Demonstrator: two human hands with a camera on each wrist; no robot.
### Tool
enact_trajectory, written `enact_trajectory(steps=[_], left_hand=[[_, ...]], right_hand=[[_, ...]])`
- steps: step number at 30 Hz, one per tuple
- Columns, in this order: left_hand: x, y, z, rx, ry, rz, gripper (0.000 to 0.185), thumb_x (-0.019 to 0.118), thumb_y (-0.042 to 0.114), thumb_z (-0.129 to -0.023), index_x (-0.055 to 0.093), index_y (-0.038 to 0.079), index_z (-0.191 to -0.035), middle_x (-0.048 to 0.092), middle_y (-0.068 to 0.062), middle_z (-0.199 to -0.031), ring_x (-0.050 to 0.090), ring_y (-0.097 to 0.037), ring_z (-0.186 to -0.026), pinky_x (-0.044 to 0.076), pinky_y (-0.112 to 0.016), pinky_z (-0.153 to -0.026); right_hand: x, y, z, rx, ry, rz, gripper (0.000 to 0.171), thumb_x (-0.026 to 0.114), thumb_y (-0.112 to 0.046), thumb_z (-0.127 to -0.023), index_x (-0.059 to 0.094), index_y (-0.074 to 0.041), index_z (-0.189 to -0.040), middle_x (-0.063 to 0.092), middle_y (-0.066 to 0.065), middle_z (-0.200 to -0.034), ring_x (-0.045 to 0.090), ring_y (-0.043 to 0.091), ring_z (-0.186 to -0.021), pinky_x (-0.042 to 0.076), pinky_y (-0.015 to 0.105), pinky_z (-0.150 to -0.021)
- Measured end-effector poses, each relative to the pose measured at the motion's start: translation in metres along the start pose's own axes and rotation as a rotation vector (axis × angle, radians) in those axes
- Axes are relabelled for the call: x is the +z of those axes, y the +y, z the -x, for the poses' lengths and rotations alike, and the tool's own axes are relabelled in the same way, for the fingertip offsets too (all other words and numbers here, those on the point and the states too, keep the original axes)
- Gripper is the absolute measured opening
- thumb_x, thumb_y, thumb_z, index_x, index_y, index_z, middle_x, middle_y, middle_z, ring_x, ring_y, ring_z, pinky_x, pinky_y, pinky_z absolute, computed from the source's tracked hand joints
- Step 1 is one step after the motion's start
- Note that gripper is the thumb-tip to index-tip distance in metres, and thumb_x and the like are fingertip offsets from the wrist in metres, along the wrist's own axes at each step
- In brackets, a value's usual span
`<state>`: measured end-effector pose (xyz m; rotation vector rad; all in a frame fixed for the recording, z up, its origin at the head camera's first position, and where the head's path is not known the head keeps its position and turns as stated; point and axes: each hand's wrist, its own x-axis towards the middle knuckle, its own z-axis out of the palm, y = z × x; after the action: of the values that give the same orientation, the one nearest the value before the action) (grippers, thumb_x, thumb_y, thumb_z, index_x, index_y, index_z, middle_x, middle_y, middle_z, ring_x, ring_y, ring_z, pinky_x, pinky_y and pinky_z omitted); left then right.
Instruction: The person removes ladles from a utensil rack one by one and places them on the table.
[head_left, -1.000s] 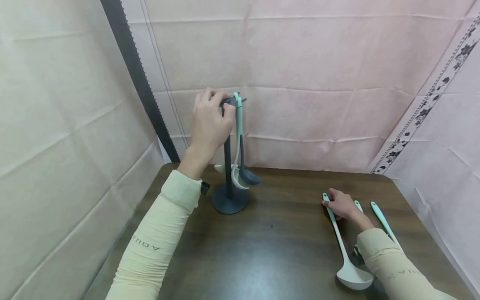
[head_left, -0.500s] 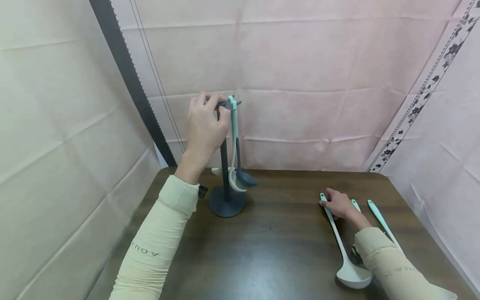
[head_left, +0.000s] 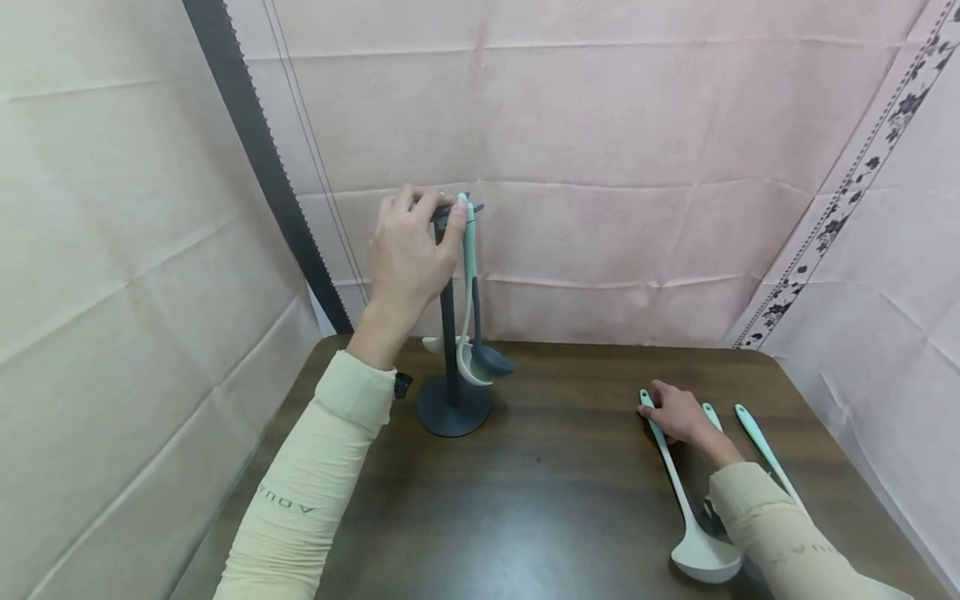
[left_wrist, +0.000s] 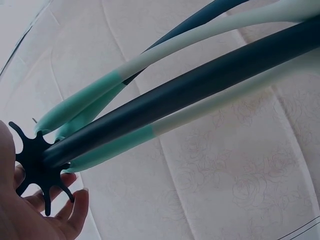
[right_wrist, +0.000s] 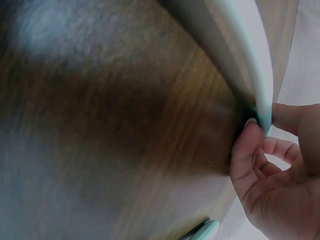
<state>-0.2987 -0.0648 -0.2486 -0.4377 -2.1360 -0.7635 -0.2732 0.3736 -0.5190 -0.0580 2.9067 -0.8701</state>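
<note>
My left hand (head_left: 411,250) grips the hooked top of a dark utensil stand (head_left: 453,410). In the left wrist view, its fingers curl around the star-shaped hook top (left_wrist: 34,161). The thumb lies by the teal handle ends. A white ladle (head_left: 472,367), a dark ladle (head_left: 492,361) and a further white-headed utensil (head_left: 432,343) hang there. Over at the right, my right hand (head_left: 678,414) pinches the teal handle end of another white ladle (head_left: 705,557), whose bowl points toward me on the table. The right wrist view shows thumb and fingers around that handle (right_wrist: 262,85).
Two more teal-handled utensils, one handle (head_left: 711,414) close by the right hand and another handle (head_left: 765,442) farther right, lie partly under the right forearm. Light cloth (head_left: 600,167) walls in the brown table (head_left: 525,500) at the back and sides.
My left thumb has shifted up from below the hooks onto the teal handle ends. The head view has swung slightly. My right hand stays at the ladle's handle end.
</note>
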Motion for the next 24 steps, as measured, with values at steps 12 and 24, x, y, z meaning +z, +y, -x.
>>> enact_trajectory(steps=[12, 24], left_hand=[[0.0008, -0.0066, 0.0043, 0.022, 0.046, 0.0, 0.039, 0.047, 0.029, -0.103, 0.077, 0.01, -0.12, 0.068, -0.01, -0.125, 0.057, -0.034, -0.119, 0.055, -0.047, -0.087], [0.0035, -0.0094, -0.0045, 0.049, 0.039, 0.117, 0.038, 0.048, 0.026, -0.1, 0.077, 0.009, -0.119, 0.067, -0.01, -0.119, 0.053, -0.031, -0.107, 0.047, -0.042, -0.085]], right_hand=[[0.0093, -0.0009, -0.0008, 0.015, 0.036, 0.015, 0.022, 0.067, -0.021, -0.102, 0.05, -0.008, -0.096, 0.051, 0.008, -0.073, 0.057, 0.022, -0.057, 0.053, 0.034, -0.048], [0.007, 0.0005, 0.0028, -0.024, 0.082, 0.09, 0.024, 0.066, -0.022, -0.103, 0.05, -0.006, -0.097, 0.05, 0.006, -0.07, 0.051, 0.02, -0.056, 0.042, 0.034, -0.052]])
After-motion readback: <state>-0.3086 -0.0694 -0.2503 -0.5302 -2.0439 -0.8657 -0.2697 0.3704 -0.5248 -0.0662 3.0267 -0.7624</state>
